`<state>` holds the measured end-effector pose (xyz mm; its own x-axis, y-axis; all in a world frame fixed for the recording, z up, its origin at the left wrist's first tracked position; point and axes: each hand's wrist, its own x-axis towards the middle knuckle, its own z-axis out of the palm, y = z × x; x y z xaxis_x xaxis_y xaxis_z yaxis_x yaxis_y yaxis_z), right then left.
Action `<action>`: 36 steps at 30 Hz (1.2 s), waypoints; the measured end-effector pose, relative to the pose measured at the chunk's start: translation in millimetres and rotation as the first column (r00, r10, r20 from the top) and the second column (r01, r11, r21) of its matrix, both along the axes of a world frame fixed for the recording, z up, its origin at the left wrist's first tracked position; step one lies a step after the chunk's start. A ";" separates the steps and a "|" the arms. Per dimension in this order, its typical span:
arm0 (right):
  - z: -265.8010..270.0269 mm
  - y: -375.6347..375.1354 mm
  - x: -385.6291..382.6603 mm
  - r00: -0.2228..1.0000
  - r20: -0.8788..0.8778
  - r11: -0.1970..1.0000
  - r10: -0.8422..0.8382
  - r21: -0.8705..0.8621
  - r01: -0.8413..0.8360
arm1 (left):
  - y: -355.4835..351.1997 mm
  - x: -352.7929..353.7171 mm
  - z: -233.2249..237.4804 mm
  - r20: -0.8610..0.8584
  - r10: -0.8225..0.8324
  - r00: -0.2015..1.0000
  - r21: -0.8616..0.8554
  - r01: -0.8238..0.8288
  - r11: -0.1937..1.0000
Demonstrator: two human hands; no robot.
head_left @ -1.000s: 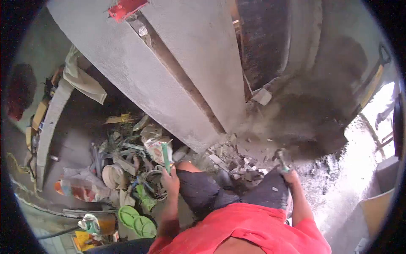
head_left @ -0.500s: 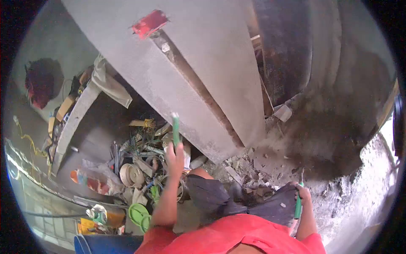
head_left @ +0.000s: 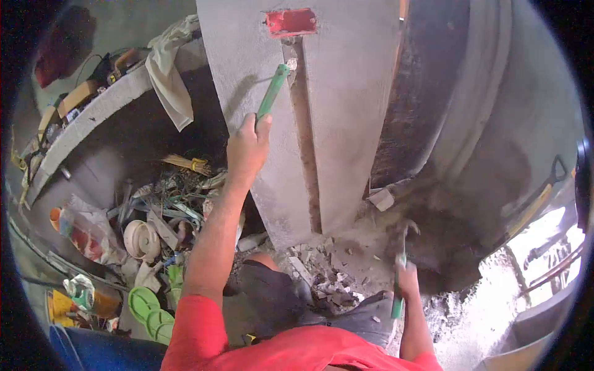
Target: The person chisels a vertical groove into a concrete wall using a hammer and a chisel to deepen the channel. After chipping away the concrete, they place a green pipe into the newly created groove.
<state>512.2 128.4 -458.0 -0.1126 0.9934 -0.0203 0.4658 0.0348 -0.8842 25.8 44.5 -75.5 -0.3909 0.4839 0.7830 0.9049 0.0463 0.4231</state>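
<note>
My left hand [head_left: 247,151] is raised and closed around a green chisel [head_left: 272,91]. The chisel's far end is at the left edge of a vertical groove [head_left: 306,142] cut into the grey plastered column [head_left: 346,111]; whether it touches is hard to tell. A red electrical box [head_left: 291,22] is set into the column at the groove's top. Low on the right, my right hand [head_left: 407,281] grips a claw hammer [head_left: 397,303] by its green handle, head up and apart from the column. The hammer head is slightly blurred.
Rubble [head_left: 328,278] lies at the column's foot. Left of it are a scrap heap [head_left: 185,204], a cream round container [head_left: 142,240] and green plastic pieces [head_left: 144,303]. A cloth [head_left: 170,80] drapes over a curved ledge [head_left: 93,123]. A long-handled tool [head_left: 532,210] leans at the right.
My view has turned, so the column now stands nearly upright ahead. My left hand has brought the chisel up to the groove below the red box. The hammer has risen slightly, its head now visible.
</note>
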 end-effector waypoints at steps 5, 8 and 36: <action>288.1 -15.1 -113.3 0.976 0.034 0.882 0.216 0.421 -0.210 | 0.1 15.6 5.0 -0.011 0.070 0.997 -0.033 -0.070 0.997; 385.6 -27.8 -166.5 0.924 -0.090 0.715 0.373 0.662 -0.224 | 5.2 16.6 3.7 0.033 0.082 0.996 -0.025 -0.081 0.996; 482.4 -58.8 -240.8 0.942 0.004 0.464 0.334 0.869 -0.169 | 9.1 5.7 -6.3 0.054 0.024 0.998 0.018 -0.025 1.000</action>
<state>271.4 69.6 24.4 -0.2795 0.4402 0.8533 0.1777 0.8971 -0.4046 31.5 53.6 -81.8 -0.4444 0.4593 0.7691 0.8794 0.0600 0.4723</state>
